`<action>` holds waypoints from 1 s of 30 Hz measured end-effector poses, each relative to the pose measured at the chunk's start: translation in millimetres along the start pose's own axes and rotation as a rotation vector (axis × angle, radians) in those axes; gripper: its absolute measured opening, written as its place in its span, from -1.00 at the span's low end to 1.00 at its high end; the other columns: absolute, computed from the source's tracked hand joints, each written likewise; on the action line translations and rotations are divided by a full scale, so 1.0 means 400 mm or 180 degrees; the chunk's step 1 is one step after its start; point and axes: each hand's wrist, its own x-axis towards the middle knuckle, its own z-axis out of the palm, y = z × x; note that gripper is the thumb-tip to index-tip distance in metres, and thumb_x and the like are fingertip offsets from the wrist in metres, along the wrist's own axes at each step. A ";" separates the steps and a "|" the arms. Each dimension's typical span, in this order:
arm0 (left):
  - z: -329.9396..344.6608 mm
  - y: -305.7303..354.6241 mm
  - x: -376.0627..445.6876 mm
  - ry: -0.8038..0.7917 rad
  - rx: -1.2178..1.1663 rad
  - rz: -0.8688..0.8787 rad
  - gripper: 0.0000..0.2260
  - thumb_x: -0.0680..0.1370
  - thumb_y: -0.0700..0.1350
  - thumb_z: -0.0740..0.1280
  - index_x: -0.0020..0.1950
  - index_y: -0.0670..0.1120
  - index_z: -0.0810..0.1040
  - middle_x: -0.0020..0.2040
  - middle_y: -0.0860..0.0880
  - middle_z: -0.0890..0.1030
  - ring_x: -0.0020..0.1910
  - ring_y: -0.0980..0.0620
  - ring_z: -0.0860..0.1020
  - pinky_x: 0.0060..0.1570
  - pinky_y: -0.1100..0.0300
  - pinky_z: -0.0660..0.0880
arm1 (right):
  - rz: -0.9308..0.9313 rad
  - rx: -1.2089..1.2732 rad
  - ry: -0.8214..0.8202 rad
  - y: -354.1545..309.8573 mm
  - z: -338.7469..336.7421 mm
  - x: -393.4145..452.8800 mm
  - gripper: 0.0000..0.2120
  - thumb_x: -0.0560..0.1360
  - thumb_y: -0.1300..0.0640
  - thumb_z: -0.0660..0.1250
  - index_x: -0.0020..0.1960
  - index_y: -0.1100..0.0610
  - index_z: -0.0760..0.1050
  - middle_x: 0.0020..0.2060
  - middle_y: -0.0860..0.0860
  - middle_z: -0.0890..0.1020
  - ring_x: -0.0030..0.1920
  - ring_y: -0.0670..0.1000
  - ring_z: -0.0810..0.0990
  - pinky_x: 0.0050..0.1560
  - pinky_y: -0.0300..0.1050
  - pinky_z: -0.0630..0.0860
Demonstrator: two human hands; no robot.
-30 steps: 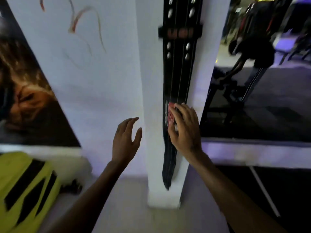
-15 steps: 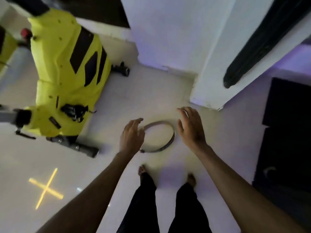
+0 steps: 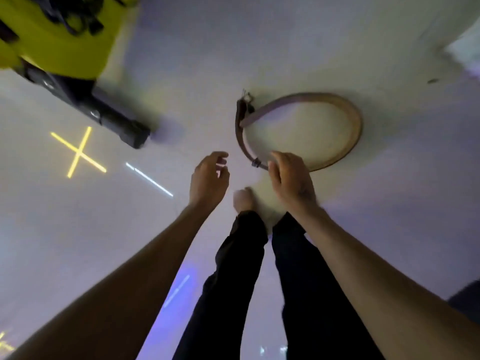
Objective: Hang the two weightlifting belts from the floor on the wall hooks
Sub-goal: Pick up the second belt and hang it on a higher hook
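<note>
A tan leather weightlifting belt (image 3: 348, 118) lies curled in a loop on the pale floor, its buckle end (image 3: 244, 105) at the loop's upper left. My right hand (image 3: 288, 180) hovers over the near edge of the loop with fingers apart, and I cannot tell whether it touches the belt. Left of the loop, my left hand (image 3: 207, 180) hangs with loosely curled fingers and holds nothing. The wall hooks and the black belt are out of view.
A yellow machine (image 3: 52, 40) with a black foot bar (image 3: 104, 115) stands at the upper left. My bare feet (image 3: 242, 200) and dark trouser legs (image 3: 233, 281) are just below the hands. A white pillar base (image 3: 465, 55) shows at the right edge.
The view dropped from the black belt on the pillar down to the floor. My right hand left that belt, and both hands lowered close to the tan belt loop.
</note>
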 end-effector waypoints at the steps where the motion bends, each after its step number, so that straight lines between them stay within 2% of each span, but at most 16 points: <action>1: 0.048 -0.039 0.053 -0.0003 -0.0024 -0.0095 -0.68 0.57 -0.25 0.27 0.28 -0.04 0.59 0.12 -0.01 0.69 0.03 0.00 0.66 0.07 0.16 0.54 | -0.0011 0.0006 -0.0156 0.027 0.075 0.043 -0.63 0.59 0.05 0.09 0.12 0.25 0.56 -0.07 0.20 0.67 -0.02 0.24 0.60 0.02 0.06 0.49; 3: 0.142 -0.106 0.153 0.0083 -0.0096 -0.0265 -0.68 0.57 -0.23 0.27 0.30 -0.02 0.58 0.13 0.01 0.68 0.00 0.02 0.66 0.06 0.15 0.54 | 0.0067 0.0031 -0.0295 0.080 0.205 0.134 -0.59 0.59 0.00 0.01 0.05 0.22 0.54 -0.11 0.17 0.67 -0.04 0.23 0.60 -0.01 0.03 0.46; 6: 0.239 -0.169 0.267 0.0376 -0.0299 -0.0483 -0.70 0.62 -0.17 0.25 0.34 -0.03 0.55 0.07 0.05 0.66 -0.05 0.03 0.62 0.05 0.16 0.51 | 0.0307 0.0090 0.0008 0.132 0.344 0.251 -0.71 0.62 0.11 0.10 0.02 0.26 0.53 -0.14 0.19 0.63 -0.05 0.19 0.58 -0.06 0.03 0.47; 7: 0.267 -0.189 0.303 0.0453 -0.0411 -0.0640 -0.70 0.63 -0.16 0.24 0.35 -0.04 0.55 0.05 0.06 0.63 -0.05 0.05 0.59 0.06 0.14 0.53 | 0.0379 0.0099 0.0096 0.137 0.389 0.294 -0.73 0.63 0.12 0.12 0.01 0.26 0.52 -0.15 0.18 0.62 -0.07 0.15 0.58 -0.12 -0.05 0.46; 9: 0.313 -0.224 0.359 0.0473 -0.0596 -0.0845 -0.71 0.65 -0.16 0.23 0.35 -0.04 0.55 0.08 0.03 0.63 -0.06 0.05 0.58 0.10 0.04 0.60 | 0.0546 0.0228 0.0142 0.131 0.459 0.369 -0.67 0.63 0.02 0.11 0.01 0.23 0.53 -0.14 0.15 0.64 -0.09 0.08 0.60 -0.19 -0.17 0.41; 10: 0.331 -0.236 0.378 0.0439 -0.0609 -0.0824 -0.72 0.65 -0.16 0.23 0.35 -0.04 0.55 0.12 0.01 0.65 -0.06 0.04 0.59 0.11 0.02 0.61 | 0.0637 0.0367 0.0164 0.124 0.486 0.404 -0.63 0.62 -0.05 0.12 0.00 0.20 0.56 -0.15 0.11 0.66 -0.11 0.04 0.63 -0.21 -0.18 0.45; 12: 0.355 -0.254 0.407 0.0356 -0.0544 -0.0696 -0.72 0.66 -0.18 0.22 0.36 -0.06 0.56 0.20 -0.03 0.66 -0.03 0.06 0.58 0.04 0.13 0.58 | 0.0821 0.0640 0.0310 0.111 0.525 0.462 -0.61 0.55 -0.20 0.21 -0.06 0.11 0.60 -0.18 0.00 0.71 -0.16 -0.03 0.67 -0.18 -0.15 0.57; 14: 0.358 -0.266 0.422 0.0332 -0.0504 -0.0621 -0.70 0.66 -0.23 0.21 0.35 -0.07 0.56 0.22 -0.04 0.66 0.02 0.10 0.56 -0.02 0.24 0.49 | 0.0937 0.0673 0.0442 0.110 0.552 0.488 -0.61 0.46 -0.28 0.30 -0.14 0.05 0.61 -0.25 -0.07 0.71 -0.21 -0.05 0.69 -0.19 -0.13 0.61; 15: 0.359 -0.272 0.425 0.0321 -0.0523 -0.0600 -0.69 0.65 -0.26 0.20 0.35 -0.08 0.56 0.21 -0.05 0.67 0.03 0.10 0.57 -0.01 0.24 0.50 | 0.0961 0.0622 0.0458 0.113 0.559 0.491 -0.62 0.44 -0.28 0.32 -0.16 0.04 0.60 -0.27 -0.08 0.70 -0.24 -0.06 0.68 -0.20 -0.15 0.61; 18: 0.347 -0.273 0.422 0.0271 -0.0703 -0.0629 -0.65 0.61 -0.30 0.17 0.32 -0.07 0.57 0.15 -0.06 0.69 0.07 -0.02 0.65 0.13 -0.01 0.61 | 0.0896 0.0416 0.0380 0.111 0.549 0.484 -0.68 0.45 -0.18 0.36 -0.15 0.08 0.58 -0.28 -0.07 0.67 -0.25 -0.05 0.65 -0.24 -0.20 0.54; 21: 0.328 -0.246 0.413 0.0161 -0.0766 -0.0686 -0.60 0.59 -0.36 0.12 0.32 -0.10 0.58 0.15 -0.09 0.68 0.11 -0.09 0.66 0.17 -0.04 0.60 | 0.0917 0.0350 -0.0118 0.104 0.507 0.465 -0.75 0.51 -0.05 0.32 -0.11 0.15 0.55 -0.26 0.02 0.54 -0.22 0.05 0.52 -0.20 -0.12 0.34; 23: 0.314 -0.223 0.408 0.0159 -0.0837 -0.0626 -0.55 0.57 -0.43 0.09 0.32 -0.13 0.57 0.15 -0.10 0.67 0.12 -0.10 0.64 0.15 0.01 0.60 | 0.1072 0.0445 -0.0395 0.112 0.494 0.446 -0.72 0.51 -0.09 0.33 -0.14 0.14 0.51 -0.25 0.05 0.52 -0.22 0.07 0.47 -0.17 -0.14 0.30; 27: 0.292 -0.203 0.424 0.0465 -0.0815 -0.0414 -0.48 0.52 -0.48 0.03 0.30 -0.11 0.57 0.06 -0.03 0.64 0.02 -0.02 0.64 0.02 0.14 0.56 | 0.1266 0.0447 -0.0339 0.120 0.529 0.438 -0.50 0.40 -0.31 0.33 -0.10 0.16 0.53 -0.11 0.09 0.67 -0.08 0.12 0.60 -0.09 -0.15 0.35; 30: 0.289 -0.223 0.438 0.0581 -0.0882 -0.0408 -0.54 0.55 -0.42 0.08 0.29 -0.09 0.58 0.04 -0.02 0.66 -0.02 0.01 0.65 0.02 0.13 0.57 | 0.1082 0.0455 -0.0245 0.106 0.546 0.465 -0.61 0.41 -0.18 0.38 -0.06 0.16 0.57 -0.11 0.08 0.71 -0.07 0.10 0.68 -0.09 -0.13 0.49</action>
